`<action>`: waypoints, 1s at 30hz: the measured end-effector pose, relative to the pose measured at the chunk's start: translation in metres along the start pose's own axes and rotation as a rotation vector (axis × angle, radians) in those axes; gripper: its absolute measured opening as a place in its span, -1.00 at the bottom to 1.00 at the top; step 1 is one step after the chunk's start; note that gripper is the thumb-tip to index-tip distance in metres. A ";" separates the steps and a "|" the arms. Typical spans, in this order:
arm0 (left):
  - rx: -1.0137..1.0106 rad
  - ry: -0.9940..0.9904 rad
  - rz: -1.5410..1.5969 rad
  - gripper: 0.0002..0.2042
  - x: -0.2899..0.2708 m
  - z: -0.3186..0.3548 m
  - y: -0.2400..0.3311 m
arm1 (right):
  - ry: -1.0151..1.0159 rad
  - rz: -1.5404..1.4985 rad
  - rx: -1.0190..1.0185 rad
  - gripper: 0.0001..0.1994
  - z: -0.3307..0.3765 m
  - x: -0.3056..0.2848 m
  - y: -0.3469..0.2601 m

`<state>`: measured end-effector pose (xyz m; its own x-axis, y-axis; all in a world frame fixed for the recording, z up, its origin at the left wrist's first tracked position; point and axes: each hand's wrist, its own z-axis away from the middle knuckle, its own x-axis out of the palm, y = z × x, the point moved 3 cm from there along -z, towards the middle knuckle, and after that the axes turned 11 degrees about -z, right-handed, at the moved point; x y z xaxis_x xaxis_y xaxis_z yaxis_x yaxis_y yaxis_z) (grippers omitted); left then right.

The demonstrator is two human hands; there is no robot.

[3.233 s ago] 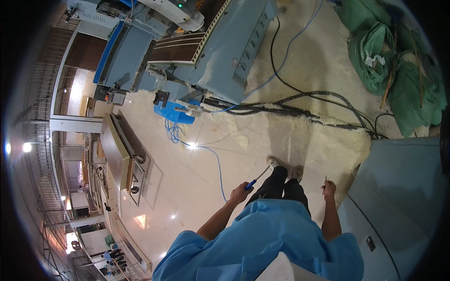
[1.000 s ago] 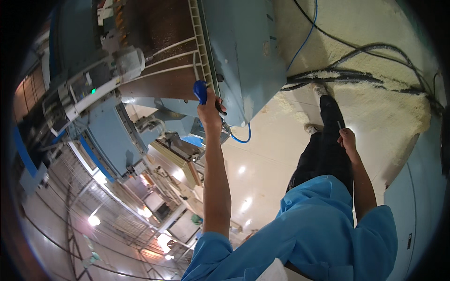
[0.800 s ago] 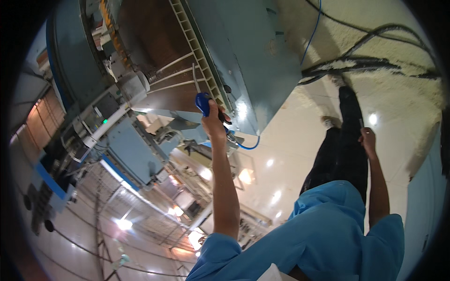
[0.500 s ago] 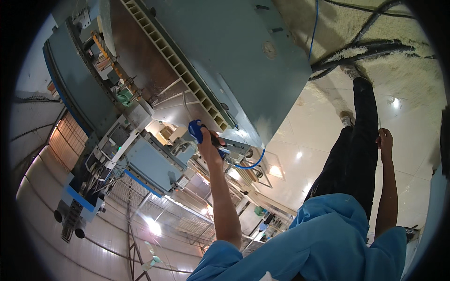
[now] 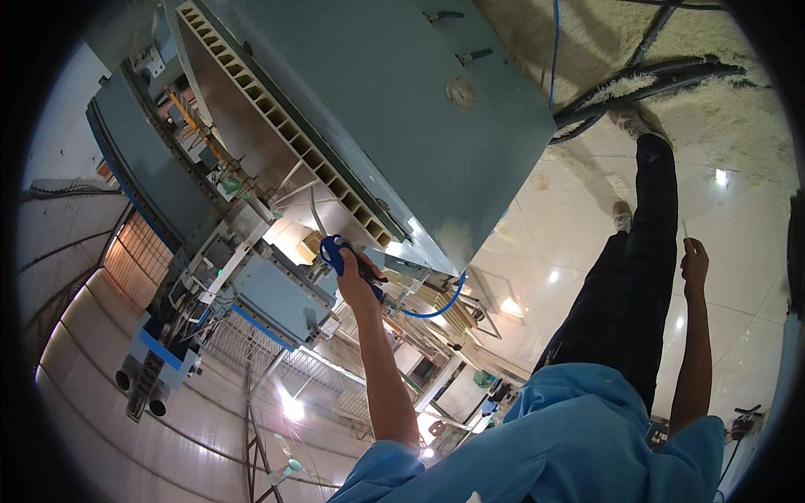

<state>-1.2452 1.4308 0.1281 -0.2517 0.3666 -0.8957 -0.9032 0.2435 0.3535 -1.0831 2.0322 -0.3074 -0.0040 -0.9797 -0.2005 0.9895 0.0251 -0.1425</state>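
Note:
My left hand (image 5: 357, 283) is closed around a blue air blow gun (image 5: 333, 250). A thin bent metal nozzle (image 5: 317, 211) rises from the gun beside the near end of a hollow-core panel (image 5: 289, 134), whose edge shows a row of cream-coloured cells. The nozzle tip appears close to the panel's brown face (image 5: 243, 126); contact is unclear. Below the hand, a blue air hose (image 5: 453, 302) curves up to the machine. My right hand (image 5: 694, 261) hangs low by my leg, its fingers closed on a thin pale stick-like piece (image 5: 685, 229).
A large grey-green machine body (image 5: 377, 101) carries the panel. To the left stand more machine units (image 5: 138, 151) with an orange coiled cable. Thick black hoses (image 5: 646, 88) lie across the tiled floor near my feet, among pale dust or shavings (image 5: 729, 168).
The whole view has shifted slightly. My left hand with the air blow gun sits a little further left and lower in the picture; both grips look unchanged.

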 end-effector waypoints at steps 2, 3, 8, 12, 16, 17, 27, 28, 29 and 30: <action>-0.004 -0.019 -0.021 -0.50 0.000 0.005 0.001 | 0.031 0.013 -0.087 -0.68 0.004 0.002 -0.022; -0.010 -0.019 -0.032 -0.50 -0.002 0.009 0.001 | 0.017 -0.033 -0.148 -0.68 0.008 0.009 -0.039; -0.004 -0.042 0.026 -0.51 -0.011 0.016 -0.011 | -0.215 -0.154 -0.419 -0.72 0.069 0.107 -0.192; -0.100 -0.051 0.071 -0.52 -0.011 0.017 -0.022 | -0.629 -0.235 -0.581 -0.77 0.182 0.239 -0.329; -0.163 -0.062 -0.008 -0.50 -0.010 0.020 -0.029 | -1.003 -0.065 -0.788 -0.74 0.308 0.345 -0.423; -0.186 -0.065 -0.072 -0.49 -0.012 0.021 -0.031 | -1.003 -0.009 -0.837 -0.74 0.331 0.363 -0.437; 0.004 0.103 -0.443 -0.41 -0.010 0.010 -0.032 | -1.031 0.227 -0.817 -0.78 0.373 0.451 -0.460; 0.002 0.099 -0.437 -0.41 -0.009 0.010 -0.034 | -1.049 0.234 -0.833 -0.79 0.372 0.458 -0.462; 0.008 0.113 -0.435 -0.41 -0.010 0.010 -0.035 | -1.049 0.249 -0.838 -0.79 0.371 0.464 -0.465; -0.010 0.086 -0.428 -0.41 -0.009 0.010 -0.038 | -1.054 0.268 -0.838 -0.79 0.370 0.468 -0.466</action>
<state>-1.2051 1.4275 0.1257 0.1180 0.1580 -0.9804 -0.9357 0.3483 -0.0565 -1.4930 1.4886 0.0235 0.6551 -0.6020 0.4566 0.5584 -0.0213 -0.8293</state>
